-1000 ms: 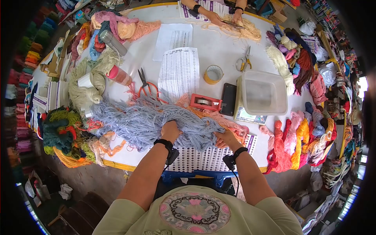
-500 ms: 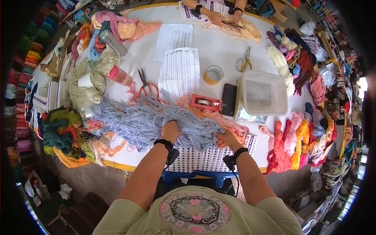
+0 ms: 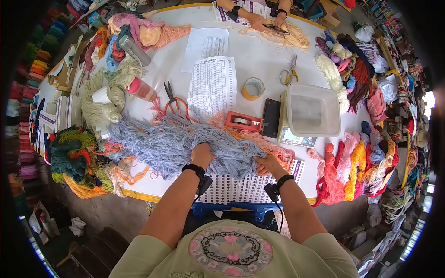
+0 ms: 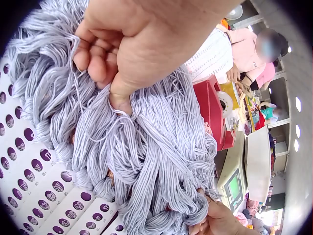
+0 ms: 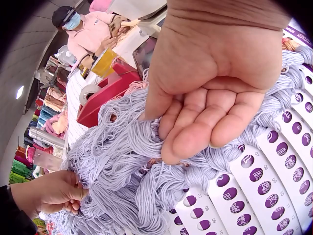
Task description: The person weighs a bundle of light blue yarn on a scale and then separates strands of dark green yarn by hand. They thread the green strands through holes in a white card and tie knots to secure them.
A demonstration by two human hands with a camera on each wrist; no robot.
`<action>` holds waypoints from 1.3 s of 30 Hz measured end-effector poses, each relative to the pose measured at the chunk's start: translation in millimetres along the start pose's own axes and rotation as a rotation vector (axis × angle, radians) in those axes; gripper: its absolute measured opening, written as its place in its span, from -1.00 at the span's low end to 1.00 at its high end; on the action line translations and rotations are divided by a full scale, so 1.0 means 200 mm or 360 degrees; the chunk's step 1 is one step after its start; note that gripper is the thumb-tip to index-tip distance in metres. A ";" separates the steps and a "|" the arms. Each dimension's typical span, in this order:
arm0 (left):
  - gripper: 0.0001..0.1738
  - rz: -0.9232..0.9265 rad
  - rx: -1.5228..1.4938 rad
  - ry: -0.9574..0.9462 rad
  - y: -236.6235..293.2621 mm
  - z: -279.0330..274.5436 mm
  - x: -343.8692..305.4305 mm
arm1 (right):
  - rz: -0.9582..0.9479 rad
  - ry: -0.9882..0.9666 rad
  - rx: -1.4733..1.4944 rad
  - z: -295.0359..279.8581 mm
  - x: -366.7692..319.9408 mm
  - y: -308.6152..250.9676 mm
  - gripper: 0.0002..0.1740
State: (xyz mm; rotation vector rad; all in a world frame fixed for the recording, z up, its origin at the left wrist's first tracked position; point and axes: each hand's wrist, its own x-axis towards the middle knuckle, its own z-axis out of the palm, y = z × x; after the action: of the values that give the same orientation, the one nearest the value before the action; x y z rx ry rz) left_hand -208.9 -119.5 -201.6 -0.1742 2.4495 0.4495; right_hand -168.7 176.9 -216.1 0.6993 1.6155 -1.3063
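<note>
A long loose bundle of grey-blue yarn (image 3: 153, 139) lies across the near side of the table, its strands gathered into looped ends along the front edge. My left hand (image 3: 202, 156) pinches some strands near the middle of the bundle, thumb and curled fingertips on the yarn in the left wrist view. At the bundle's right end, my right hand (image 3: 269, 165) grips the yarn between thumb and bent fingers. In the right wrist view, the palm of that hand (image 5: 210, 93) faces the camera and the pinched strands run behind its fingers.
White cards with purple dots (image 3: 236, 189) lie under the yarn. Beyond it are orange-handled scissors (image 3: 170, 99), a red tape dispenser (image 3: 243, 121), a phone (image 3: 270, 117) and a plastic tub (image 3: 313, 110) on a scale. Coloured skeins (image 3: 357, 167) edge the table. Another person's hands (image 3: 257, 21) work opposite.
My two hands and the grey-blue yarn hold the same place. Across the table, the other person's hands shift slightly over the cream yarn.
</note>
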 end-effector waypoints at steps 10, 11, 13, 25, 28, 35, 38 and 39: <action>-0.37 -0.0008 0.0011 0.0005 0.00 -0.01 0.00 | -0.0013 0.0035 -0.0002 0.01 -0.03 -0.02 -0.45; -0.38 -0.0033 0.0016 -0.0023 0.01 -0.02 -0.01 | -0.0012 0.0031 -0.0007 0.01 -0.03 -0.02 -0.45; -0.38 -0.0058 0.0021 -0.0050 0.02 -0.03 -0.01 | -0.0011 0.0026 -0.0011 0.01 -0.03 -0.02 -0.44; -0.33 -0.0061 -0.0032 -0.0043 0.01 -0.02 0.00 | -0.0001 0.0030 -0.0024 0.01 -0.04 -0.03 -0.43; -0.32 -0.0056 -0.0028 -0.0051 0.00 -0.01 0.01 | -0.0001 0.0032 -0.0026 0.01 -0.04 -0.03 -0.43; -0.33 -0.0010 -0.0005 -0.0029 0.00 0.00 0.02 | -0.0010 0.0017 -0.0020 0.01 -0.04 -0.03 -0.44; -0.34 -0.0014 -0.0009 -0.0033 0.00 -0.01 0.01 | -0.0005 0.0021 -0.0021 0.01 -0.04 -0.03 -0.45; -0.34 -0.0011 -0.0011 -0.0039 0.00 -0.02 0.01 | 0.0001 0.0026 -0.0023 0.01 -0.04 -0.03 -0.45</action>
State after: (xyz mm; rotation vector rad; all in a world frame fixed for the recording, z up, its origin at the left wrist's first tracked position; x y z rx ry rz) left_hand -212.4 -120.1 -199.5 -0.1792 2.4231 0.4541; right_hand -169.7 175.1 -206.2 0.7031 1.6359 -1.2904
